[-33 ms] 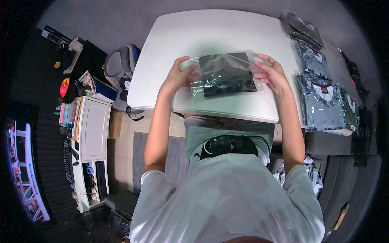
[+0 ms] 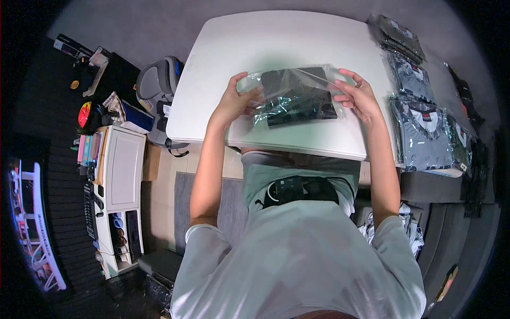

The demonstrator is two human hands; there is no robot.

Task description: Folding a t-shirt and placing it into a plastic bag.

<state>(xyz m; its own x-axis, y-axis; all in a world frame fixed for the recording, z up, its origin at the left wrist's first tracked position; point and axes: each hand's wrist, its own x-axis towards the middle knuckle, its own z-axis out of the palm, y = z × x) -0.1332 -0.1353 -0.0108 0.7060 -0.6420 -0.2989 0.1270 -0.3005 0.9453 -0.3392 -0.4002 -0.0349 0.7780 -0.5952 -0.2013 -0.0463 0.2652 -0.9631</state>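
A clear plastic bag (image 2: 254, 80) lies on the white table (image 2: 223, 50) in front of me, with a dark folded piece of cloth (image 2: 297, 95) inside it. My left hand (image 2: 234, 102) grips the bag's left side, thumb and fingers closed about the film. At the opposite side my right hand (image 2: 358, 98) pinches the bag's upper right part between thumb and fingers, its other fingers loosely curled. A crease in the film runs slantwise from the middle toward the right hand. Glare on the plastic hides some of the cloth's detail.
Along the table's right side lie several bagged folded shirts (image 2: 425, 135), grey and patterned. A grey padded seat (image 2: 154, 82) stands left of the table. Further left is a white cabinet (image 2: 125, 167) with books and boxes on it. A grey mat (image 2: 183, 204) covers part of the floor.
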